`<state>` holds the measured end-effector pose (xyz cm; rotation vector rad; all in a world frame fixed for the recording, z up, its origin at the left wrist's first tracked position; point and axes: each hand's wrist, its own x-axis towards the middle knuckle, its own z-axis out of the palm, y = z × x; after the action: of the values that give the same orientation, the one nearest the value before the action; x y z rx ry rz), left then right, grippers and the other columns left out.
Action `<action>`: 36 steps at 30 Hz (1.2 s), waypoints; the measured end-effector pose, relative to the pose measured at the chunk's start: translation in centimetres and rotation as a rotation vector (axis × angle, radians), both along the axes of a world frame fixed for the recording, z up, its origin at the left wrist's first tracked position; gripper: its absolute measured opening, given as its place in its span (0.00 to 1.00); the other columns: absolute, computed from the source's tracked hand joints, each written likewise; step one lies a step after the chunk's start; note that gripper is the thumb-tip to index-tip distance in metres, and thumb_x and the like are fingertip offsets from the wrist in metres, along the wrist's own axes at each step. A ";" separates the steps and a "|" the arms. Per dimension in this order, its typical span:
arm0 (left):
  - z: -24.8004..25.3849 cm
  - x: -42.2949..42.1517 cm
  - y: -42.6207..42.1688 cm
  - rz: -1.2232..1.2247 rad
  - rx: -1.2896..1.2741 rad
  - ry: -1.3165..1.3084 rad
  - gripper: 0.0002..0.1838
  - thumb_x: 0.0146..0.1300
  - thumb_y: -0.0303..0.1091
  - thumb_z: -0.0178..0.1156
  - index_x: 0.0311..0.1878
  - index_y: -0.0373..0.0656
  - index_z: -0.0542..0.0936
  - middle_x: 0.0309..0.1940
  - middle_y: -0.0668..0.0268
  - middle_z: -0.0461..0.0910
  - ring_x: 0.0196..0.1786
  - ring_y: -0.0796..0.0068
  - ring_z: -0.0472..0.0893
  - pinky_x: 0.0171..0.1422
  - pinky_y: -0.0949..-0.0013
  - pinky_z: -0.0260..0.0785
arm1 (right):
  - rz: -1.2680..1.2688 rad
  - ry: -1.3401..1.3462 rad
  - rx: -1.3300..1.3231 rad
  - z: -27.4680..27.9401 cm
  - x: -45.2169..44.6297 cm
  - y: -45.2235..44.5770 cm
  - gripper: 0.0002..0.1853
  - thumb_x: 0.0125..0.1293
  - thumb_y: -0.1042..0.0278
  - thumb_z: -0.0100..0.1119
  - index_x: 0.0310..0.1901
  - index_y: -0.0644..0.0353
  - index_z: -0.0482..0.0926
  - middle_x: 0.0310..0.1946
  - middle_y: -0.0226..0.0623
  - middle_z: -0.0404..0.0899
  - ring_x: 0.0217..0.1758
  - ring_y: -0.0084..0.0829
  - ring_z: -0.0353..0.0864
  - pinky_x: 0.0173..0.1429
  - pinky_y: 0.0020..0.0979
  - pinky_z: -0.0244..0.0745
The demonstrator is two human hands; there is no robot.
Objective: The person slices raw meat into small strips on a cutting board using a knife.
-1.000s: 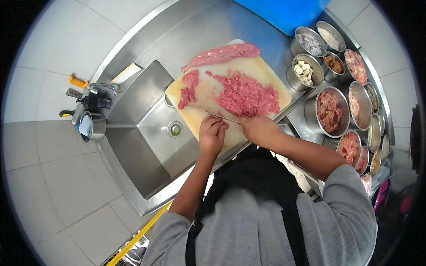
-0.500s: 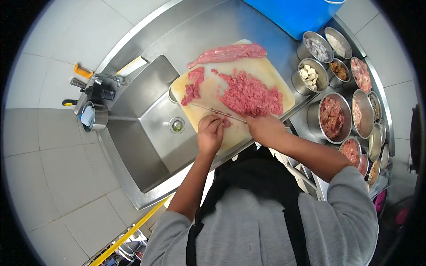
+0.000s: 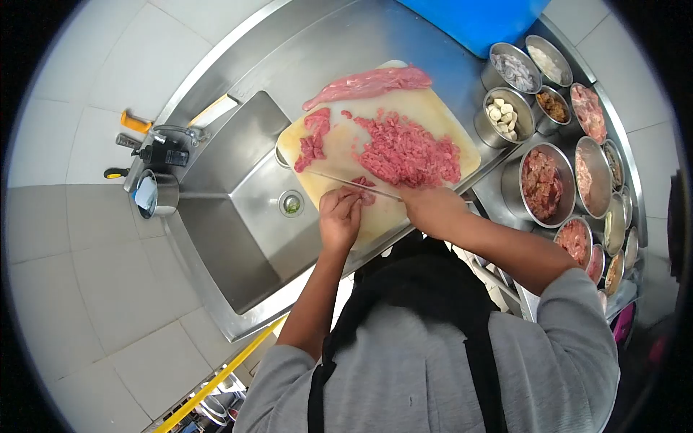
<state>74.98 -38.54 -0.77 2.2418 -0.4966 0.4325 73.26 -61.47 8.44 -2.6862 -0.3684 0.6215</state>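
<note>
My right hand [image 3: 433, 211] is closed round the handle end of a knife [image 3: 354, 185], whose thin blade points left across the cutting board [image 3: 455, 133]. My left hand [image 3: 340, 219] has its fingers bent together on a small piece of meat [image 3: 367, 196], right beside the blade. A little dark red meat lies just beyond the blade. Farther up the board are a heap of chopped meat [image 3: 408, 153], a smaller strip of pieces [image 3: 312, 139] at the left and a long whole piece of meat [image 3: 368, 86] along the far edge.
The board lies beside a steel sink [image 3: 238, 245]. A pot of garlic [image 3: 501, 119], a pot of meat [image 3: 540, 184] and several other filled containers stand at the right. A blue container [image 3: 476, 22] is at the back; a white-bladed tool [image 3: 213, 110] lies by the sink's far left corner.
The camera view has shifted slightly. Dark red meat shows more clearly beyond the blade than before. Both hands stay at nearly the same place on the board.
</note>
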 end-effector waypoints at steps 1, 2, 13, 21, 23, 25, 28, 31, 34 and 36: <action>0.0 0.2 0.0 0.001 -0.005 0.002 0.05 0.55 0.22 0.67 0.36 0.40 0.86 0.40 0.62 0.83 0.48 0.56 0.81 0.56 0.57 0.74 | 0.008 0.033 -0.033 1.3 -1.0 -0.7 0.12 0.70 0.65 0.47 0.48 0.61 0.76 0.34 0.52 0.85 0.38 0.54 0.87 0.41 0.56 0.79; -0.1 0.3 0.1 -0.014 0.012 0.011 0.05 0.54 0.22 0.67 0.35 0.40 0.86 0.40 0.62 0.83 0.47 0.56 0.81 0.55 0.57 0.73 | 0.021 0.071 -0.065 1.8 -1.6 -1.0 0.12 0.70 0.65 0.47 0.48 0.61 0.76 0.34 0.53 0.85 0.38 0.54 0.87 0.41 0.56 0.79; -0.8 0.5 -0.1 -0.062 0.014 -0.072 0.05 0.54 0.22 0.68 0.33 0.43 0.87 0.37 0.61 0.83 0.44 0.57 0.81 0.53 0.57 0.73 | -0.020 -0.038 0.031 -2.4 0.3 1.9 0.12 0.69 0.65 0.46 0.47 0.61 0.76 0.36 0.51 0.86 0.39 0.53 0.87 0.42 0.55 0.79; -1.2 0.4 0.0 -0.038 0.037 -0.034 0.06 0.52 0.21 0.67 0.34 0.41 0.86 0.39 0.62 0.82 0.48 0.55 0.80 0.54 0.57 0.74 | -0.010 0.135 -0.092 -2.1 -2.7 -0.6 0.12 0.69 0.65 0.46 0.47 0.61 0.75 0.35 0.52 0.86 0.39 0.53 0.87 0.43 0.54 0.79; -1.2 0.2 0.1 -0.041 0.051 -0.035 0.06 0.53 0.23 0.68 0.35 0.43 0.87 0.38 0.62 0.82 0.47 0.57 0.80 0.54 0.58 0.73 | 0.018 0.005 0.010 -5.4 -1.4 0.9 0.12 0.69 0.65 0.46 0.47 0.61 0.75 0.34 0.51 0.85 0.39 0.54 0.87 0.42 0.55 0.79; -1.2 0.2 0.3 -0.046 0.064 -0.038 0.06 0.54 0.24 0.68 0.35 0.44 0.88 0.38 0.62 0.83 0.46 0.58 0.81 0.53 0.58 0.73 | -0.008 0.028 0.006 -3.4 0.3 2.2 0.13 0.69 0.66 0.46 0.48 0.61 0.76 0.37 0.51 0.86 0.42 0.54 0.87 0.46 0.54 0.79; -0.8 0.3 0.2 -0.064 0.035 -0.043 0.05 0.54 0.24 0.69 0.34 0.44 0.88 0.38 0.63 0.83 0.45 0.58 0.81 0.53 0.58 0.73 | -0.030 -0.023 0.014 -1.0 -0.3 1.2 0.13 0.69 0.66 0.46 0.47 0.61 0.77 0.37 0.52 0.85 0.41 0.55 0.86 0.45 0.55 0.79; -0.5 -0.2 0.3 0.048 -0.014 -0.041 0.04 0.54 0.24 0.68 0.34 0.43 0.88 0.38 0.63 0.83 0.45 0.58 0.81 0.53 0.58 0.73 | 0.016 0.012 -0.039 1.7 -2.2 -1.0 0.12 0.69 0.66 0.45 0.45 0.62 0.76 0.33 0.53 0.85 0.38 0.55 0.86 0.41 0.55 0.80; -1.2 0.1 0.6 -0.006 0.019 0.020 0.06 0.54 0.23 0.67 0.36 0.40 0.87 0.38 0.62 0.82 0.47 0.56 0.80 0.55 0.57 0.73 | 0.037 0.104 -0.078 -0.1 -3.2 -1.4 0.12 0.68 0.66 0.46 0.45 0.62 0.76 0.33 0.54 0.85 0.38 0.56 0.87 0.41 0.55 0.80; -1.2 0.1 0.5 0.000 0.051 -0.060 0.06 0.53 0.22 0.67 0.36 0.40 0.87 0.39 0.62 0.82 0.47 0.56 0.81 0.54 0.57 0.74 | 0.021 0.090 -0.041 -2.7 -3.1 -0.3 0.12 0.68 0.66 0.46 0.45 0.63 0.76 0.33 0.54 0.85 0.38 0.56 0.87 0.40 0.55 0.80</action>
<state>75.09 -37.99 -1.95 2.2834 -0.5445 0.4936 70.14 -61.81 5.75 -2.6851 -0.3633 0.7610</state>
